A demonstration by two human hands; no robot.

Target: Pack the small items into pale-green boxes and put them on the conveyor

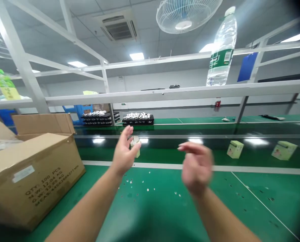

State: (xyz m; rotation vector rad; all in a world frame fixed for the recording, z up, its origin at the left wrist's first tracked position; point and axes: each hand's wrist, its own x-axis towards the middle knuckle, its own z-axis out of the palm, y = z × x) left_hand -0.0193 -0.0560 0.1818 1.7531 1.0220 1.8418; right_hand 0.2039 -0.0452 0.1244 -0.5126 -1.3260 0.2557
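Note:
My left hand [124, 153] reaches over the near edge of the dark green conveyor, its thumb and fingers apart. Just behind the thumb stands a small pale yellow-green box [138, 153], partly hidden by the hand; whether they touch I cannot make out. My right hand [197, 166] hovers to the right over the bench edge, smeared by motion. Its index finger points left and the other fingers look bent; nothing can be made out in it. Further right on the conveyor are two more small pale green boxes, one nearer [235, 149] and one farther off [284, 150].
A large open cardboard carton [49, 168] stands at the left on the green bench [150, 208], which has small white specks on it. Black trays [138, 122] of black-and-white items sit beyond the conveyor. A water bottle [222, 50] stands on the shelf rail [185, 93] above.

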